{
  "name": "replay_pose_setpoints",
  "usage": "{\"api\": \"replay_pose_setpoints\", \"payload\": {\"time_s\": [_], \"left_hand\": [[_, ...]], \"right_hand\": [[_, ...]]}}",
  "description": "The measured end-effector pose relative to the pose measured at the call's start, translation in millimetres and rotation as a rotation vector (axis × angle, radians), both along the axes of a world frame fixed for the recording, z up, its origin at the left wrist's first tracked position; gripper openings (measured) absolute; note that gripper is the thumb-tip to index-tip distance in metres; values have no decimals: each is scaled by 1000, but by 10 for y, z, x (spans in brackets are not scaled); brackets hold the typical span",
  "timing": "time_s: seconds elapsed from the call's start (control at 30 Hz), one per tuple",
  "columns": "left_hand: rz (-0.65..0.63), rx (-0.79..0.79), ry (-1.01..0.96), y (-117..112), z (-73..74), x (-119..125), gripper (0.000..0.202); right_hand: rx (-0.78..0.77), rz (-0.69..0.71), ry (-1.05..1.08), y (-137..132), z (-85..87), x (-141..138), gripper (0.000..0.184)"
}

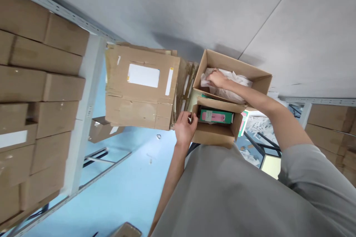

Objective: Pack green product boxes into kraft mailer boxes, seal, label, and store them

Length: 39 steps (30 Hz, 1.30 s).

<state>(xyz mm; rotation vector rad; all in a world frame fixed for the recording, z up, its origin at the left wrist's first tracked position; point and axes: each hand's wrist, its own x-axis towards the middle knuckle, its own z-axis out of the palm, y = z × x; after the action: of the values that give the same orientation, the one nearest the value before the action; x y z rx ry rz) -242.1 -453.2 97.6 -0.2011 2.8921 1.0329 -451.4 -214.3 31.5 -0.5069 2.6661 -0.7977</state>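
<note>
My left hand (185,127) grips the left edge of a small open cardboard box (215,134) held against my grey shirt. A green packet with a pink item (216,116) lies inside it. My right hand (217,78) reaches into a larger open cardboard box (260,77) beyond it, fingers closed on crumpled white packing paper (239,81). The larger box stands against a grey wall.
A stack of flattened cardboard (139,85) with a white label leans left of the boxes. Metal shelving (83,114) at left holds several closed cartons (36,92). More cartons (330,126) sit at right. The floor (125,185) is light blue.
</note>
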Motion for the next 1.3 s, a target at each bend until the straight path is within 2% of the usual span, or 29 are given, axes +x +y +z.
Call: {"api": "replay_pose_setpoints", "payload": {"time_s": [0.07,0.17,0.27,0.33,0.4,0.47,0.57,0.67,0.73,0.8,0.9,0.97,1.03,1.13,1.2,1.27,1.3], "left_hand": [[-8,23,-4,4,13,-25,28],[-19,50,-2,9,35,-64,29],[-33,60,-10,4,43,-90,32],[-42,64,-4,-1,36,-93,34],[-47,68,14,-1,22,-84,34],[-51,72,28,6,8,-69,32],[-57,72,24,26,2,-52,30],[-60,76,21,47,13,-47,27],[-65,81,26,55,20,-48,26],[-63,83,27,59,21,-53,26],[-41,78,22,60,17,-62,25],[-24,64,21,60,12,-66,25],[-22,43,24,60,4,-65,24],[-44,25,42,56,-21,-50,23],[-54,15,61,52,-47,-34,22],[-53,2,87,47,-75,-18,21],[-49,-5,100,45,-87,-12,20]], "right_hand": [[72,73,-39,134,155,-80,32],[89,-47,61,443,566,80,35],[23,-201,188,637,1099,588,31],[-8,-296,220,634,1423,1053,28],[-17,-324,221,541,1633,1530,28],[-21,-282,186,398,1672,1942,27],[-15,-153,88,171,1428,2334,18],[101,-67,-14,7,1075,2476,11],[175,-53,-55,-43,951,2494,15],[168,-79,-49,-33,970,2471,18],[48,-162,47,102,1164,2272,23],[4,-216,123,252,1265,1953,28],[29,-238,138,403,1248,1484,29],[152,-137,-14,509,994,688,28],[255,-23,-163,451,764,274,34],[323,54,-241,312,573,57,36],[301,28,-204,230,507,25,33]]}}
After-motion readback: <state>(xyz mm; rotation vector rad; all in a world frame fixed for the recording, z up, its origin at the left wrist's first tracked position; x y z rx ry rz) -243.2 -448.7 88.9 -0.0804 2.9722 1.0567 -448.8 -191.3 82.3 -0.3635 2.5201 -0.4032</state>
